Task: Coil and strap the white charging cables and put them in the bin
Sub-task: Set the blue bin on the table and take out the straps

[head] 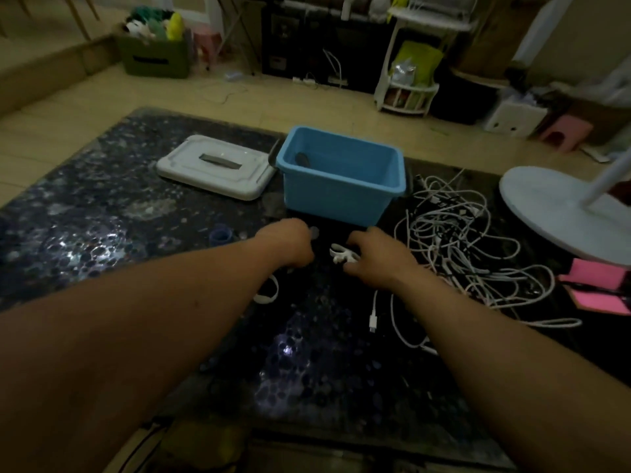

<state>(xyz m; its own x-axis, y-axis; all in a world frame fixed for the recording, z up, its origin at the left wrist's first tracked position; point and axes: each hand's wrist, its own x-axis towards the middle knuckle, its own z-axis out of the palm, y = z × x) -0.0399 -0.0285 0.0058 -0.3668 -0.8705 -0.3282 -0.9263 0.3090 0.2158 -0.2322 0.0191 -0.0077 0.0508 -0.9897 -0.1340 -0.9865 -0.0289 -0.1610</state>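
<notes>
Early in the job, by the look of it. The blue bin (341,175) stands open at the far middle of the dark patterned table (102,216), its grey lid (215,167) lying flat just to its left. Inside the bin only one dark shape shows near the back wall; no white coil is visible in there, though the near floor of the bin is hidden by its front wall.

Most of the work is left. A big loose tangle of white charging cables (461,240) sprawls on the table right of the bin, loops crossing every way, thin and limp, several plug ends showing. One strand with a connector (373,319) trails toward the near edge.

Left hand (290,245) is curled closed, knuckles up, just in front of the bin; what it pinches is hidden, so I cannot tell. A white loop (268,291) lies on the table under its wrist. Right hand (372,256) is closed on a small white bundle (341,254), possibly a cable partly coiled or being strapped; the picture is dim and soft there.

Judgement: the first or an early cable is in hand, not yet binned. A small bluish ring-shaped object (220,235) sits left of the hands, use unclear.
</notes>
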